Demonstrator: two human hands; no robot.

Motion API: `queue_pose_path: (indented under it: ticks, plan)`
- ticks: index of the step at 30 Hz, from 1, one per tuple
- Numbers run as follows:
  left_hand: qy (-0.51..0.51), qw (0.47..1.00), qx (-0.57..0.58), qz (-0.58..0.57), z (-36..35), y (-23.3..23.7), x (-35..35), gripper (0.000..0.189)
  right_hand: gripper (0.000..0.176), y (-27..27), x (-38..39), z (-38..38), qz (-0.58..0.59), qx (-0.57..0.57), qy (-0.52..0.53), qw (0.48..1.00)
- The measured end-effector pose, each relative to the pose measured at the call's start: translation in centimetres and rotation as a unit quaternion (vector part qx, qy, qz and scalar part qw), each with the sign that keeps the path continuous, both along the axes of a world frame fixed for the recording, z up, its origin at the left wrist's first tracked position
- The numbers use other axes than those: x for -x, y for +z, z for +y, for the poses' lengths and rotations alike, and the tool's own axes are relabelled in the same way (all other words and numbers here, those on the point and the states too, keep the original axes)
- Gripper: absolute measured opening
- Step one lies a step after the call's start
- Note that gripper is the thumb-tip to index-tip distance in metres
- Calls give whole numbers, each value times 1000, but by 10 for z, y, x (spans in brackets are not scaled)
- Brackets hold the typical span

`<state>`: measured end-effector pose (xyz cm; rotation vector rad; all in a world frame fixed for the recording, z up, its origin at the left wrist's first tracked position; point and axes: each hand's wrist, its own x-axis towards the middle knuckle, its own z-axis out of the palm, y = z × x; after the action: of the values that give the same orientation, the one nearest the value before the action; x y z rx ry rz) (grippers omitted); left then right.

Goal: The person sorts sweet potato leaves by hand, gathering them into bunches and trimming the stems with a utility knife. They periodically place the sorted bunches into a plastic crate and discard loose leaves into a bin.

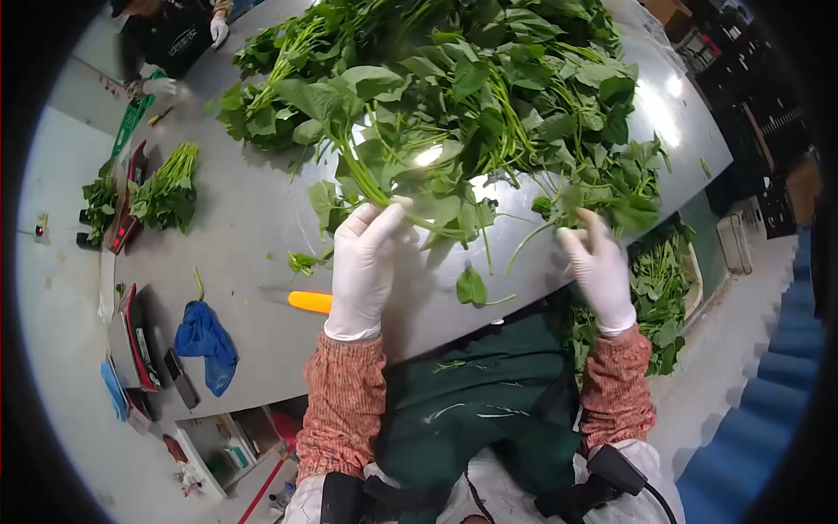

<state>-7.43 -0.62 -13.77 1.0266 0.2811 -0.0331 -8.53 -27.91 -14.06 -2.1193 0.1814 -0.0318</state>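
Observation:
My left hand [368, 262], in a white glove, is closed around a few green leafy stems [362, 170] with broad leaves, lifted over the metal table. My right hand [602, 271], gloved too, is at the table's near edge with its fingers curled in at a leafy sprig [633, 212]. Motion blurs its fingertips and that sprig. A large heap of leafy greens [471, 79] covers the far part of the table. Below my hands, a single loose leaf [470, 286] lies on the metal. An orange-handled knife [310, 301] rests just left of my left wrist.
On the metal table [253, 262] lie a tied-looking bunch of greens [166, 188], a red-edged scale [131, 196] and a blue cloth [206, 345]. More greens fill a container [659, 297] by my right arm. A co-worker's gloved hand [160, 86] is at the far left.

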Motion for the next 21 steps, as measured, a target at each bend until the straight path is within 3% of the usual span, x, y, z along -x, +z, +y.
queue_pose_path:
  ticks: [4, 7, 9, 12, 14, 16, 17, 19, 21]
  plan:
    - [-28, 992, -125, -5, -20, -2, 4, 19, 33, 5, 4, 47, -208, 62, 108, 970]
    - [-27, 997, -77, 3, -26, -6, 9, 20, 30, 12, 4, 76, -287, 188, 175, 923]
    - [-52, 996, -72, 9, -27, -13, 11, 21, 19, -6, 6, 85, -281, 192, 173, 924]
    - [-98, 995, 25, 2, -25, -11, 17, 23, 13, -12, 7, 84, -177, -25, 184, 967]
    - [-135, 990, 26, -35, -22, -16, 20, 24, 13, -13, 8, 81, -76, -150, 206, 964]
    - [-174, 985, -13, -17, -19, -17, 22, 36, 16, -19, 10, 82, -67, -213, 230, 947]
    - [-142, 989, -30, -9, -18, -20, 24, 34, 17, -19, 11, 78, -64, -236, 232, 941]
    - [-84, 995, -57, 6, -18, -31, 24, 30, 17, -11, 15, 69, 57, -213, 292, 931]
    - [-14, 998, 55, -17, -10, -17, 16, 22, 18, -19, 20, 67, 6, -167, 316, 934]
